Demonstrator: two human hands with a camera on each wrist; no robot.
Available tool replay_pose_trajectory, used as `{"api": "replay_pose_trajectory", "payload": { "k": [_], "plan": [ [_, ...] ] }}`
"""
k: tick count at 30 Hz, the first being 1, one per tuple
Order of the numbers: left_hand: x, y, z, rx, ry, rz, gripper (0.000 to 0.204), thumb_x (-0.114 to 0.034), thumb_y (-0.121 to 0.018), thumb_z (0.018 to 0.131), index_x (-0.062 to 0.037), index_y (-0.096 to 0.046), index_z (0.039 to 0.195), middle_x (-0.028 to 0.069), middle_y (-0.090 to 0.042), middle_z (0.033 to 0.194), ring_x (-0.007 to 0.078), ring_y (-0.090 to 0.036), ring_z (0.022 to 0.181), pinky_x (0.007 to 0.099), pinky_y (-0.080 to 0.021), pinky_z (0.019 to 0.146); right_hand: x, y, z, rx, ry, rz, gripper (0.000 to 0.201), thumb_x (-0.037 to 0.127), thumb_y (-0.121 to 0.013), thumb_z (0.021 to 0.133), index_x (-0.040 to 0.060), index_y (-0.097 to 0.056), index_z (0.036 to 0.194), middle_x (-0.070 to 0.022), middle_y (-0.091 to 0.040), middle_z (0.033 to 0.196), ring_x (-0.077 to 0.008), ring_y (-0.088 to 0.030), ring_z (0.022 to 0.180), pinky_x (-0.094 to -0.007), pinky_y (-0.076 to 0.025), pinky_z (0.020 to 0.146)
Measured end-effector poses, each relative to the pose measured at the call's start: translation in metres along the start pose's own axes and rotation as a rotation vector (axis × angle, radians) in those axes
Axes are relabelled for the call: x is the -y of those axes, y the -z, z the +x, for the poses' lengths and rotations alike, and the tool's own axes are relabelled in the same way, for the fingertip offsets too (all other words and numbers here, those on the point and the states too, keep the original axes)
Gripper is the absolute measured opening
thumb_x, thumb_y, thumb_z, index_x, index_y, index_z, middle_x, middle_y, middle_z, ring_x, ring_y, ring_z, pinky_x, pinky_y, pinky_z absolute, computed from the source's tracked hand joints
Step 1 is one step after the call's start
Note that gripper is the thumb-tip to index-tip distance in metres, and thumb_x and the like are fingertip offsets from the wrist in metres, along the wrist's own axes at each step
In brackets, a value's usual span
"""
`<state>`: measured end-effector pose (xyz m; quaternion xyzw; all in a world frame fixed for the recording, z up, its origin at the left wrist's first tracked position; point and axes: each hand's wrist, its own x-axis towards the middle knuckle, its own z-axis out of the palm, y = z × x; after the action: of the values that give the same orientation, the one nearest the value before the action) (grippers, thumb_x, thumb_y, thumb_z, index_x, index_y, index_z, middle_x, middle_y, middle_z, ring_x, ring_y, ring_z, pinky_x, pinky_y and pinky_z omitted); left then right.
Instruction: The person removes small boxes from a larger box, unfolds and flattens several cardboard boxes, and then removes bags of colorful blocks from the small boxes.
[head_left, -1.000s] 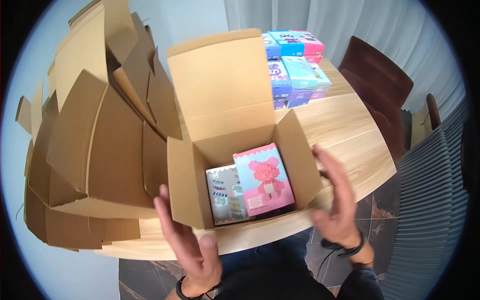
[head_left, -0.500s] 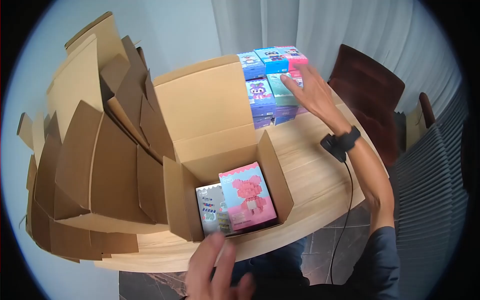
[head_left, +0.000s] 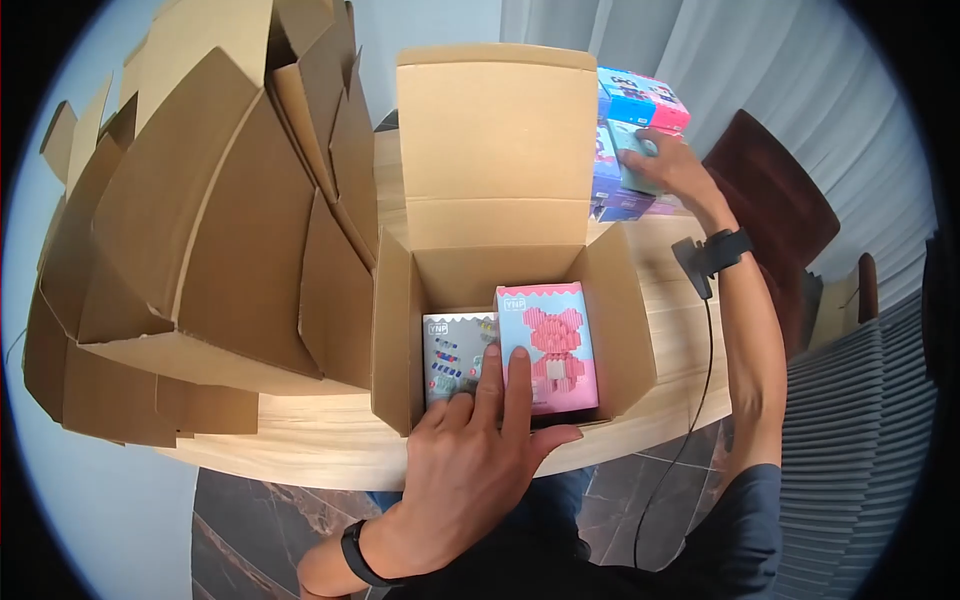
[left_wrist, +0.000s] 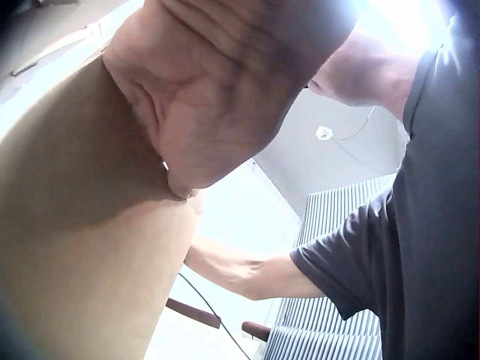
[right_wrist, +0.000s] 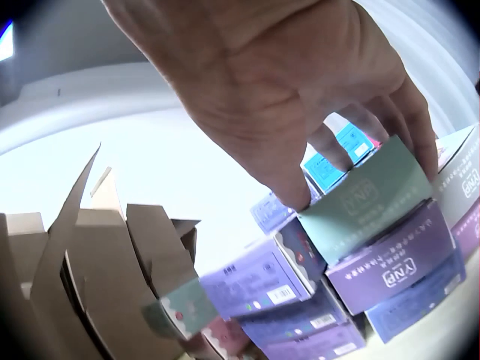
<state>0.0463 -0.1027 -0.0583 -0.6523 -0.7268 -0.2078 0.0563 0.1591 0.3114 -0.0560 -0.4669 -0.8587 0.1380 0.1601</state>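
Observation:
An open cardboard carton (head_left: 612, 345) stands before me on the table. Inside it lie a grey toy box (head_left: 447, 360) and a pink and blue toy box (head_left: 562, 345) with a pink bear picture, which overlaps the grey one. My left hand (head_left: 460, 460) reaches over the carton's front edge, index and middle fingers stretched out over the two boxes. At the back right, my right hand (head_left: 680, 172) grips a mint-green toy box (right_wrist: 367, 199) on top of a stack, thumb on one side and fingers on the other. A purple box (right_wrist: 394, 259) lies directly under it.
Folded-open cardboard cartons (head_left: 210, 230) crowd the left of the wooden table (head_left: 310, 440). More toy boxes, one of them blue (head_left: 630, 95), surround the right hand. A brown chair (head_left: 770, 190) stands beyond the right edge. A cable (head_left: 690, 420) hangs from the right wrist.
From beside the carton, my right hand has gone to the stack at the back and taken hold of the mint-green box. My left hand has moved in over the boxes in the carton.

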Motion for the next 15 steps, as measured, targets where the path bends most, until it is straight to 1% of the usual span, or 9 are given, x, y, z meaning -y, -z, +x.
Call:
{"api": "replay_pose_trajectory", "payload": {
  "k": [1,5,8,10,11,12,13,14,15],
  "plan": [
    [0.000,-0.002,0.000,-0.015,-0.007,-0.011,0.077,-0.056,-0.071,0.088,0.0028,-0.060,0.136,0.0204,-0.072,0.121,0.0281,-0.065,0.067,0.0352,-0.052,0.062,-0.003,0.002,-0.001,0.007,-0.011,0.090,0.080,0.042,-0.077,0.083,-0.0015,-0.054,0.146,-0.0258,-0.070,0.124,-0.0330,-0.069,0.114,-0.0403,-0.055,0.093],
    [0.000,-0.004,-0.004,-0.087,-0.010,-0.006,0.075,-0.057,-0.070,0.088,0.0032,-0.061,0.133,0.0196,-0.072,0.117,0.0290,-0.064,0.067,0.0347,-0.052,0.062,-0.005,0.011,0.005,0.092,-0.011,-0.037,0.078,0.040,-0.076,0.081,-0.0002,-0.056,0.145,-0.0284,-0.068,0.127,-0.0363,-0.068,0.115,-0.0426,-0.053,0.097],
    [0.006,0.012,-0.012,-0.176,-0.096,-0.020,0.071,-0.053,-0.074,0.089,0.0039,-0.062,0.131,0.0189,-0.072,0.112,0.0306,-0.063,0.068,0.0357,-0.050,0.063,-0.003,0.014,-0.002,0.074,0.098,-0.195,0.091,0.056,-0.076,0.075,0.0005,-0.057,0.145,-0.0311,-0.066,0.131,-0.0406,-0.065,0.123,-0.0453,-0.049,0.106],
    [0.013,0.033,-0.030,-0.403,-0.254,-0.012,0.063,-0.044,-0.080,0.089,0.0037,-0.064,0.126,0.0173,-0.070,0.104,0.0311,-0.063,0.076,0.0379,-0.049,0.064,0.020,0.044,-0.039,-0.154,-0.077,-0.217,0.084,0.056,-0.072,0.078,0.0105,-0.058,0.147,-0.0317,-0.061,0.135,-0.0429,-0.061,0.127,-0.0489,-0.049,0.106],
    [0.021,0.049,-0.048,-0.302,-0.248,-0.026,0.060,-0.032,-0.084,0.086,0.0027,-0.060,0.129,0.0158,-0.066,0.097,0.0297,-0.063,0.087,0.0364,-0.049,0.066,0.008,0.058,-0.054,-0.272,0.009,-0.207,0.073,0.051,-0.068,0.084,0.0175,-0.058,0.148,-0.0298,-0.053,0.144,-0.0432,-0.059,0.128,-0.0501,-0.049,0.105],
    [0.026,0.046,-0.050,-0.307,-0.238,-0.024,0.060,-0.032,-0.084,0.086,0.0027,-0.060,0.129,0.0158,-0.066,0.097,0.0297,-0.063,0.087,0.0364,-0.049,0.066,0.030,0.077,-0.091,-0.415,0.184,-0.122,0.068,0.045,-0.066,0.089,0.0151,-0.057,0.149,-0.0267,-0.043,0.156,-0.0401,-0.060,0.126,-0.0471,-0.049,0.106],
    [0.031,0.037,-0.052,-0.475,-0.097,-0.105,0.061,-0.026,-0.083,0.086,0.0022,-0.056,0.133,0.0155,-0.065,0.100,0.0281,-0.063,0.091,0.0356,-0.050,0.066,0.078,0.087,-0.137,-0.392,0.120,0.254,0.063,0.039,-0.064,0.092,0.0141,-0.057,0.150,-0.0234,-0.041,0.159,-0.0367,-0.060,0.126,-0.0450,-0.049,0.106],
    [0.034,0.028,-0.053,-0.637,0.042,-0.188,0.064,-0.020,-0.083,0.085,0.0016,-0.052,0.137,0.0152,-0.064,0.102,0.0265,-0.062,0.094,0.0348,-0.052,0.066,0.102,0.094,-0.171,-0.407,0.115,0.351,0.061,0.037,-0.063,0.092,0.0143,-0.058,0.149,-0.0229,-0.045,0.157,-0.0345,-0.058,0.130,-0.0431,-0.049,0.105],
    [0.036,0.017,-0.053,-0.624,0.130,-0.240,0.072,-0.008,-0.079,0.086,0.0033,-0.040,0.147,0.0177,-0.063,0.117,0.0261,-0.063,0.100,0.0331,-0.056,0.072,0.113,0.108,-0.196,-0.331,0.276,0.311,0.058,0.036,-0.062,0.095,0.0102,-0.059,0.147,-0.0214,-0.047,0.156,-0.0356,-0.054,0.136,-0.0470,-0.049,0.106]
  ]
}}
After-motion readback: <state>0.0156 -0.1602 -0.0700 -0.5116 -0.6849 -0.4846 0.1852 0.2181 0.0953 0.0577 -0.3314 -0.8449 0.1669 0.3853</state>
